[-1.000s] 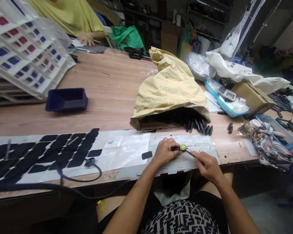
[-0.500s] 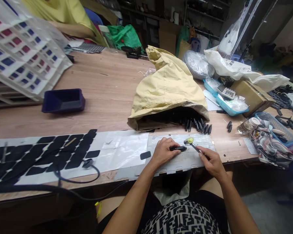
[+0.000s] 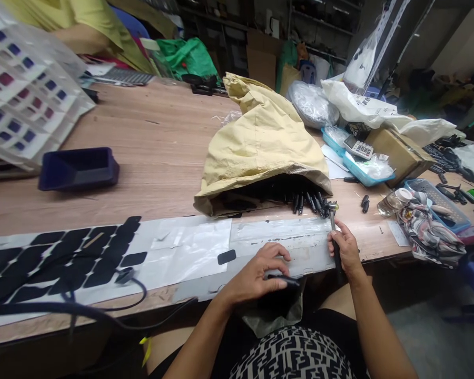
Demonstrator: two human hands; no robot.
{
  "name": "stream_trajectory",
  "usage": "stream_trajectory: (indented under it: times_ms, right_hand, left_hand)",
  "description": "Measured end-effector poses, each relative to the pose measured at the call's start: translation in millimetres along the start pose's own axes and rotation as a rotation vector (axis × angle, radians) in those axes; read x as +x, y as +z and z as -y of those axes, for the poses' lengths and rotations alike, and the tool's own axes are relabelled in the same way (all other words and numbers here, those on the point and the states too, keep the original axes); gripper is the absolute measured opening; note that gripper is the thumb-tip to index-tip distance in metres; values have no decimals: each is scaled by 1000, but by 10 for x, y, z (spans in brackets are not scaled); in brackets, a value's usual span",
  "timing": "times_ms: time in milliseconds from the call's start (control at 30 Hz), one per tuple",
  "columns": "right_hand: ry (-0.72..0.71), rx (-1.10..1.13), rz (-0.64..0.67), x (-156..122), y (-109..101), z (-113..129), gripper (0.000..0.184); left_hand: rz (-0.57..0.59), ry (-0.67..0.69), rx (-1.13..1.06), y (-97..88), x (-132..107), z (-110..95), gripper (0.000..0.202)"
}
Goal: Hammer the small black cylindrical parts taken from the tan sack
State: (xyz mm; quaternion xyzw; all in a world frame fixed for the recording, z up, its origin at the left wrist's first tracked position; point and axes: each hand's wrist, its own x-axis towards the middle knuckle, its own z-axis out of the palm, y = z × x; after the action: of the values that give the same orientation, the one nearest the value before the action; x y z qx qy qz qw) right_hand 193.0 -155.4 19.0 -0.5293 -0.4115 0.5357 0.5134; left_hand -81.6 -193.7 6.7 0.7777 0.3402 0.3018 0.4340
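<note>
My left hand is at the table's front edge. A slim black plastic part lies between its thumb and loosely curled fingers, above an open dark bag below the edge. My right hand grips the dark handle of a small hammer. The hammer's head, with a yellowish face, points away from me, close to a cluster of similar black parts. These parts lie at the mouth of a yellow sack. Beneath both hands stretches a grey work sheet.
Black rounded pads on white backing sheets cover the left, with a cable across them. A dark blue tray sits behind. To the right are a glass jar, a patterned cloth and blue baskets. Another person's yellow sleeve shows far left.
My left hand has brought the black part from the work sheet back towards me, over the table edge. The hammer has swung right and now stands more upright, its head by the cluster.
</note>
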Motion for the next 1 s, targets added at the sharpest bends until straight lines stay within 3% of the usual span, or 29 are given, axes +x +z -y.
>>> stream_trajectory:
  times_ms: [67,167,300,367,433,533,600,700,767,900,1000]
  right_hand:
    - [-14,-22,14,-14,16,-10,58]
    - [-40,-48,30,-24,45,-24,58]
    - [-66,-65,43,-23,61,-31,57]
    - [-70,-74,47,-24,62,-28,57]
    - [-75,-84,52,-28,63,-26,57]
    - [-88,-89,51,-31,61,-36,56]
    - [-95,-92,48,-28,57,-52,56]
    - [-102,-89,51,-16,45,-83,56]
    - [-106,-83,53,-10,37,-101,56]
    - [-111,-80,54,-11,33,-114,55]
    - [-112,-86,58,-22,39,-100,53]
  left_hand:
    - [17,-26,109,122,-101,-83,4]
    - [-4,-69,322,293,-194,-161,13]
    - [-51,-40,366,346,-199,-159,24]
    - [-131,-45,329,265,-143,-89,24]
    - [-289,-99,320,104,-42,34,26]
    - [-608,-295,403,-249,167,277,32]
    - [-746,-482,542,-491,308,433,38]
    - [-712,-719,695,-735,458,596,46]
    - [-659,-773,729,-794,493,655,47]
    - [-688,-729,746,-779,421,690,35]
    - [-712,-583,690,-713,336,630,27]
